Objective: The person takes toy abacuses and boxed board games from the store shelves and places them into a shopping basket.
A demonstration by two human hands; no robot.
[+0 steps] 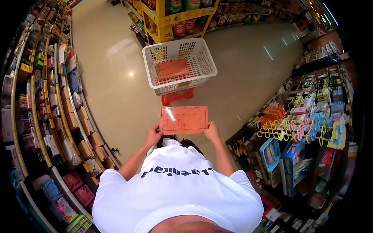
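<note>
Between both hands I hold a flat, orange-red game board (183, 120) printed with a dark grid and some diagonal lines. Light glints off its glossy surface near the upper left. My left hand (154, 134) grips its lower left corner, and my right hand (211, 131) grips its lower right corner. Just beyond the board is a white plastic basket (156, 85) with slotted walls. Inside it lies another flat orange-red board (171, 69), apparently of a similar kind. A red stool (176, 96) shows beneath the basket.
Tall shelves (46, 116) of packaged goods run along the left. A yellow display rack (182, 17) with snack bags stands behind the basket. On the right, scissors (281, 134) with yellow handles hang beside a blue tray (269, 155). Beige floor (116, 77) lies between the shelves.
</note>
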